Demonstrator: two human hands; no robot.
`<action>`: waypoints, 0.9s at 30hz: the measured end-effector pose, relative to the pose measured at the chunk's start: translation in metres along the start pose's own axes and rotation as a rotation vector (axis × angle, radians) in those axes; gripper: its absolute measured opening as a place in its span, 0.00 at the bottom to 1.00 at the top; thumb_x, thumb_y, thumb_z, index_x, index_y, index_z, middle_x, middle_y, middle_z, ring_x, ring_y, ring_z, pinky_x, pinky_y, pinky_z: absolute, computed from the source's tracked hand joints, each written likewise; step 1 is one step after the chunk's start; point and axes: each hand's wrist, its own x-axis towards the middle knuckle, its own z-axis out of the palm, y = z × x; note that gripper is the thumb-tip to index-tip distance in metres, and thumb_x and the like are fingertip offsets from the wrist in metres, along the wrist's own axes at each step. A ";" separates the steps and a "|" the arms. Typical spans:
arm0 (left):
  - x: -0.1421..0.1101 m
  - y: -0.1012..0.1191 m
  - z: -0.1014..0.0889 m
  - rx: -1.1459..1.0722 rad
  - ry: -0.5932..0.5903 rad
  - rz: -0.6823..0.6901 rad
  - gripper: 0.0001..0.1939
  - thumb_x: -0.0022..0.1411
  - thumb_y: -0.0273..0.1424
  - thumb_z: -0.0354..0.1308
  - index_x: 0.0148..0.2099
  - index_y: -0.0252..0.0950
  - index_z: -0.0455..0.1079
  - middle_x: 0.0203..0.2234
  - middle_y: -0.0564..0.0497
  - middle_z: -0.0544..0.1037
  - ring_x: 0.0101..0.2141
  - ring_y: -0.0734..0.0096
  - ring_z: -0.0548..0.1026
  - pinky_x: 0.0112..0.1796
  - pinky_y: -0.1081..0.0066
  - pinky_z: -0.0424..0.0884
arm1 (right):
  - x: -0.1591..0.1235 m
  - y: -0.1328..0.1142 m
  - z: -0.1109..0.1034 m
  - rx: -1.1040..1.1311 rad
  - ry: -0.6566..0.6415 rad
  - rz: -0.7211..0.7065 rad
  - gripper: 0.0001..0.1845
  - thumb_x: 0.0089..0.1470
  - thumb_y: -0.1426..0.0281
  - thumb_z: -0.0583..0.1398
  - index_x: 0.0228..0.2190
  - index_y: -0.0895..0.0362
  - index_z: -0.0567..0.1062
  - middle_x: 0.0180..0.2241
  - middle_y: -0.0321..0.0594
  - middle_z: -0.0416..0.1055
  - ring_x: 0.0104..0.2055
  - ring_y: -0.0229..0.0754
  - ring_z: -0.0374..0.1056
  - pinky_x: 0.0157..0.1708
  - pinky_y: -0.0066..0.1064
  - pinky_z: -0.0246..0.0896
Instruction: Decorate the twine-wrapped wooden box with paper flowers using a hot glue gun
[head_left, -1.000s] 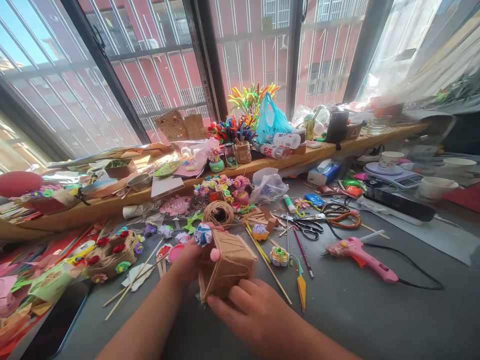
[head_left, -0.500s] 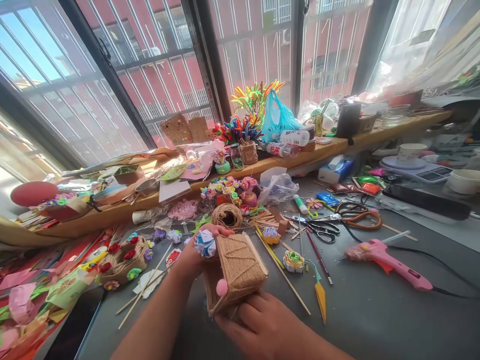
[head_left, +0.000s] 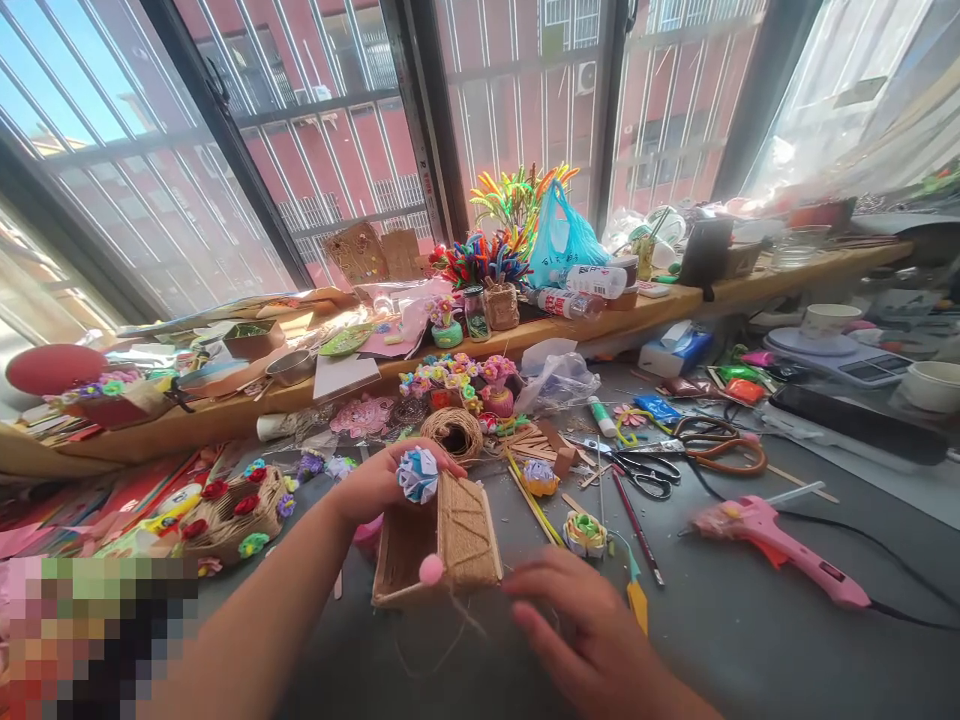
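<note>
A box wrapped in brown twine [head_left: 469, 535] is tilted above the table, its hollow inside facing left and toward me. Twine runs in a zigzag over its right side. My left hand [head_left: 379, 485] grips its far upper edge, with some fingers hidden behind a blue-and-white paper flower [head_left: 417, 475]. A pink pompom [head_left: 430, 570] sits on the near corner. Loose twine strands [head_left: 469, 618] dangle below the box. My right hand [head_left: 574, 610] is just right of the box, fingers apart and slightly blurred, with nothing visible held.
A pink glue gun [head_left: 787, 550] lies at the right with its cord. Scissors [head_left: 649, 470], a pencil [head_left: 637, 525], paper flowers [head_left: 585, 533] and a twine roll [head_left: 452, 432] lie beyond my hands. A flower-decorated twine basket [head_left: 232, 515] stands left. A cluttered wooden ledge [head_left: 397, 375] runs behind.
My right hand has come out from beneath the box and moved right. The box has turned, showing more of its hollow inside, and loose twine now hangs below it.
</note>
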 end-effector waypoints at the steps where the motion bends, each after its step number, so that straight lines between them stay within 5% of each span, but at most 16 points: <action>1: 0.003 0.001 0.004 0.024 -0.042 -0.007 0.14 0.56 0.35 0.75 0.42 0.36 0.80 0.44 0.38 0.86 0.51 0.47 0.83 0.52 0.57 0.77 | 0.002 0.003 0.000 0.039 0.075 0.123 0.09 0.69 0.62 0.60 0.45 0.49 0.79 0.41 0.45 0.81 0.42 0.47 0.78 0.42 0.37 0.75; 4: 0.016 0.009 0.021 0.100 -0.196 -0.019 0.13 0.61 0.40 0.72 0.42 0.36 0.83 0.44 0.37 0.86 0.48 0.48 0.84 0.51 0.55 0.78 | 0.015 0.016 0.004 0.343 0.144 0.401 0.25 0.63 0.52 0.65 0.57 0.47 0.75 0.56 0.49 0.77 0.55 0.53 0.76 0.53 0.47 0.75; 9: 0.041 0.028 0.043 0.225 -0.396 0.029 0.09 0.60 0.37 0.72 0.41 0.39 0.86 0.50 0.39 0.84 0.52 0.48 0.82 0.57 0.56 0.75 | 0.033 0.034 0.010 0.810 0.006 0.444 0.47 0.52 0.44 0.71 0.66 0.47 0.66 0.65 0.53 0.71 0.64 0.57 0.71 0.60 0.54 0.69; 12: 0.055 0.033 0.048 0.383 -0.421 0.111 0.12 0.58 0.33 0.73 0.46 0.43 0.86 0.55 0.43 0.82 0.54 0.50 0.81 0.55 0.61 0.75 | 0.031 0.038 0.010 0.802 0.081 0.457 0.43 0.52 0.49 0.73 0.64 0.48 0.69 0.63 0.51 0.73 0.63 0.57 0.72 0.61 0.54 0.68; 16: 0.076 0.027 0.049 0.604 -0.311 0.130 0.26 0.56 0.30 0.71 0.58 0.46 0.80 0.49 0.48 0.86 0.47 0.55 0.84 0.48 0.66 0.78 | 0.026 0.040 0.006 0.587 0.137 0.519 0.27 0.58 0.59 0.70 0.57 0.49 0.75 0.59 0.47 0.76 0.61 0.54 0.73 0.63 0.52 0.66; 23: 0.107 0.007 0.044 0.804 -0.151 0.114 0.22 0.43 0.26 0.73 0.43 0.46 0.85 0.43 0.51 0.87 0.47 0.53 0.81 0.50 0.67 0.73 | 0.033 0.049 0.004 0.205 0.124 0.567 0.20 0.59 0.66 0.65 0.53 0.53 0.76 0.51 0.46 0.79 0.53 0.52 0.76 0.55 0.47 0.71; 27: 0.084 0.010 0.035 0.880 0.020 0.152 0.17 0.53 0.35 0.71 0.46 0.42 0.83 0.46 0.46 0.85 0.49 0.51 0.78 0.52 0.64 0.70 | 0.034 0.051 0.005 0.176 0.106 0.562 0.19 0.58 0.68 0.65 0.51 0.54 0.77 0.51 0.45 0.79 0.52 0.51 0.76 0.53 0.45 0.71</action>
